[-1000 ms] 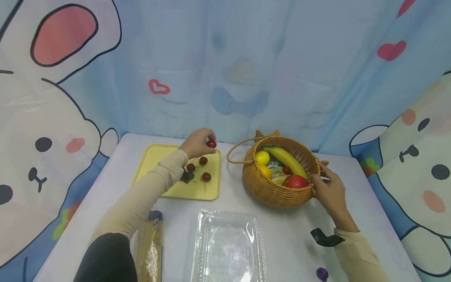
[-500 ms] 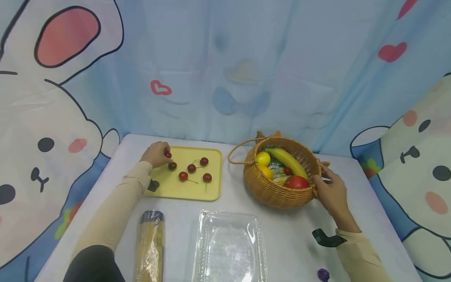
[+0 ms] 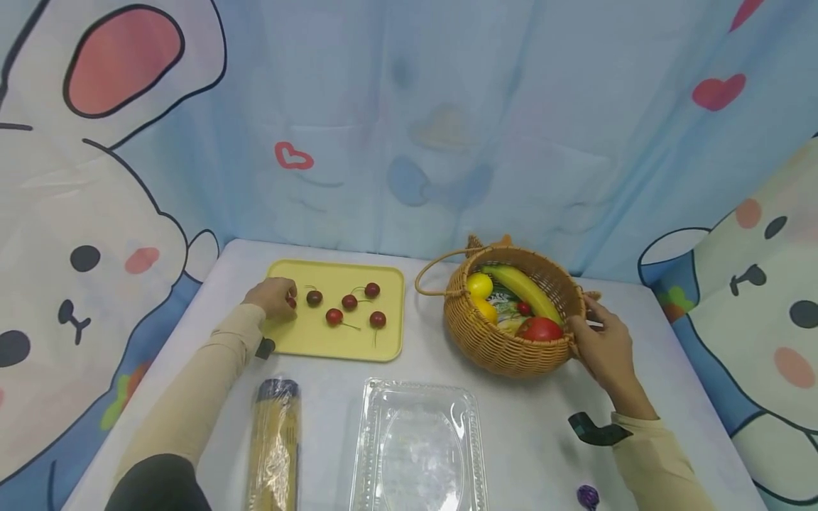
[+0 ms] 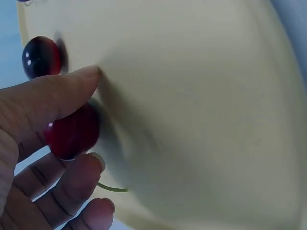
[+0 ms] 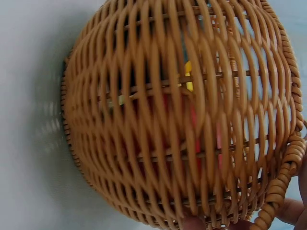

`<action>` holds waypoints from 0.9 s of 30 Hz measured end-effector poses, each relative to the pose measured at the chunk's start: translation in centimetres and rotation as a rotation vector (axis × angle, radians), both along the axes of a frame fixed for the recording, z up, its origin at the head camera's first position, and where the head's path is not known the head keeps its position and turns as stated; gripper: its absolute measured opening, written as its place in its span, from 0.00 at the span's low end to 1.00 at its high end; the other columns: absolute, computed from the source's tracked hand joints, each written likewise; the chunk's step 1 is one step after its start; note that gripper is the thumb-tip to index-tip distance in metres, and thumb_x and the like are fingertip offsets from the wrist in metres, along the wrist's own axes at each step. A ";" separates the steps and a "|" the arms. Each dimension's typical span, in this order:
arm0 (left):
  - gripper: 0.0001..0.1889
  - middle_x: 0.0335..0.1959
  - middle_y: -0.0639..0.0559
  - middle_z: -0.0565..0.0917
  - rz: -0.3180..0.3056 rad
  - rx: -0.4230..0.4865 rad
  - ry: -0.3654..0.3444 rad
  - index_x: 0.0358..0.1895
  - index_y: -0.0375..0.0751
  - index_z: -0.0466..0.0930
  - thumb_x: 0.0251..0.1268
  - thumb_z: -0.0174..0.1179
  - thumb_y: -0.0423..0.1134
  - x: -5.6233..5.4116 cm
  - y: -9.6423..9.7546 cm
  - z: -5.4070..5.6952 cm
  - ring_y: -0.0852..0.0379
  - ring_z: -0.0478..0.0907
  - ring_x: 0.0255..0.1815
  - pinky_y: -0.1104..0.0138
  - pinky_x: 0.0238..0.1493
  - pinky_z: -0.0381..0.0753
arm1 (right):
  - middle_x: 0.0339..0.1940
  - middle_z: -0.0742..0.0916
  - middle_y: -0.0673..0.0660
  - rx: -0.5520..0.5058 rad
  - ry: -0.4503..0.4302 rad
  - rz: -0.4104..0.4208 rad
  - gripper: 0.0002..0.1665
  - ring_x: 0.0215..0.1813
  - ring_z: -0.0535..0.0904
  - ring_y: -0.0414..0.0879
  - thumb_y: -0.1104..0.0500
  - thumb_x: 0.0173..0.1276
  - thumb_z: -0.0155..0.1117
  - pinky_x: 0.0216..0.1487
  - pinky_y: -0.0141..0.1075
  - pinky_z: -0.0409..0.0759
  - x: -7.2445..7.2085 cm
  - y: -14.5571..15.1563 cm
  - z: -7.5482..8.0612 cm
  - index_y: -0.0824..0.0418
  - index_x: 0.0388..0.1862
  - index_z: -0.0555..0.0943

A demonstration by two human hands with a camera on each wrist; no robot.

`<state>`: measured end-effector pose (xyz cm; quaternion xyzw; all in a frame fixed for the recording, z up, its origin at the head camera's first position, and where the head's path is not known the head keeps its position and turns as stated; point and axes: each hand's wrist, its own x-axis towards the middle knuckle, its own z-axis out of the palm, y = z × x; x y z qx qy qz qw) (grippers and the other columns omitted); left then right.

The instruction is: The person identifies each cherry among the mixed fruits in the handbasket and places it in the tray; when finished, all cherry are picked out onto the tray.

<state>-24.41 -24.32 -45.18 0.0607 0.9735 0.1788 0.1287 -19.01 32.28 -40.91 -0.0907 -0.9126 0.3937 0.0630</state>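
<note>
Over the left part of the yellow tray [image 3: 332, 346], my left hand [image 3: 271, 298] holds a dark red cherry [image 4: 74, 132] between thumb and fingers. A green stem [image 4: 113, 188] shows below the fingers in the left wrist view. Another cherry [image 4: 41, 56] lies just past the thumb. Several stemmed cherries, one of them this red cherry [image 3: 334, 317], are spread across the tray's middle and right. My right hand [image 3: 603, 348] grips the rim and side handle of the wicker basket [image 3: 505, 358], which leans toward me. Inside are a banana [image 3: 524, 289], yellow lemons [image 3: 479, 285] and a red fruit [image 3: 540, 328].
A clear plastic container [image 3: 418, 447] lies at the front middle. Left of it is a long wrapped packet [image 3: 275, 447] with a dark end. A small purple item [image 3: 587, 497] sits near my right sleeve. A patterned curtain [image 3: 434, 128] hangs behind the table.
My left hand, holding a cherry, has moved from the tray's back right to its left side, then slightly lower and nearer me. The right hand has stayed on the basket.
</note>
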 end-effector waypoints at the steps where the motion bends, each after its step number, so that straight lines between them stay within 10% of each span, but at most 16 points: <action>1: 0.20 0.45 0.40 0.83 -0.004 -0.007 -0.002 0.49 0.33 0.80 0.53 0.69 0.36 0.0 0.2 0.2 0.44 0.79 0.44 0.50 0.46 0.79 | 0.66 0.74 0.75 -0.001 -0.002 -0.001 0.37 0.62 0.75 0.69 0.51 0.73 0.49 0.40 0.46 0.85 0.1 0.1 0.1 0.58 0.79 0.59; 10: 0.31 0.59 0.37 0.80 -0.024 -0.058 0.057 0.61 0.35 0.77 0.56 0.70 0.49 -0.2 2.5 3.7 0.37 0.80 0.54 0.43 0.50 0.79 | 0.63 0.77 0.76 0.036 -0.019 0.026 0.37 0.58 0.78 0.68 0.51 0.73 0.52 0.30 0.29 0.83 1.2 0.3 0.9 0.62 0.78 0.61; 15: 0.28 0.56 0.39 0.83 -0.069 -0.007 0.185 0.58 0.35 0.79 0.61 0.65 0.51 -0.3 5.7 6.5 0.40 0.81 0.53 0.46 0.50 0.81 | 0.63 0.76 0.76 0.050 -0.048 0.033 0.37 0.59 0.77 0.69 0.49 0.74 0.52 0.35 0.39 0.87 1.9 0.0 1.2 0.60 0.78 0.60; 22: 0.17 0.47 0.44 0.86 -0.300 0.156 0.433 0.52 0.38 0.82 0.68 0.61 0.45 -1.1 15.3 9.7 0.49 0.82 0.48 0.56 0.49 0.81 | 0.63 0.76 0.76 0.061 -0.038 0.032 0.37 0.59 0.76 0.70 0.50 0.74 0.52 0.37 0.47 0.87 2.5 0.0 1.3 0.60 0.78 0.60; 27: 0.16 0.50 0.47 0.85 -0.535 0.171 0.400 0.55 0.39 0.81 0.72 0.58 0.44 -1.5 24.9 11.9 0.53 0.81 0.49 0.63 0.51 0.80 | 0.66 0.75 0.75 0.033 -0.057 0.020 0.38 0.61 0.76 0.69 0.48 0.74 0.54 0.42 0.51 0.86 2.7 -0.1 0.9 0.57 0.79 0.59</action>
